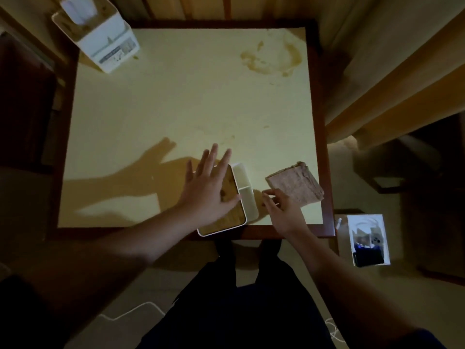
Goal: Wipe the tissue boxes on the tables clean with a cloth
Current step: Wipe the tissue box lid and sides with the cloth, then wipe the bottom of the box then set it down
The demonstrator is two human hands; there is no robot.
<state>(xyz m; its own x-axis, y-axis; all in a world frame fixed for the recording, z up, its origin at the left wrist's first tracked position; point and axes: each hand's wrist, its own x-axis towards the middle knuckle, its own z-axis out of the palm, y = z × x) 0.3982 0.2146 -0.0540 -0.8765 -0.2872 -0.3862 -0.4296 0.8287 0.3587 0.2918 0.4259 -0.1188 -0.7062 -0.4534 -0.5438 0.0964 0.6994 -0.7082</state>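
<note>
A white tissue box with a wooden lid point(232, 220) lies at the near edge of the table point(176, 109), partly overhanging it. My left hand point(208, 187) lies flat over its lid with fingers straight and spread. Just right of the box, my right hand point(281, 210) pinches the near corner of a folded brownish cloth point(297, 183) that rests on the table. A second white tissue box point(100, 39), with a tissue sticking up and brown smears on it, stands tilted at the far left corner.
Brown stains point(274, 57) mark the far right of the cream tabletop, with fainter ones near the middle. A small white box with a dark picture point(368, 239) sits on a low surface at the right. White cables point(130, 311) lie on the floor by my legs.
</note>
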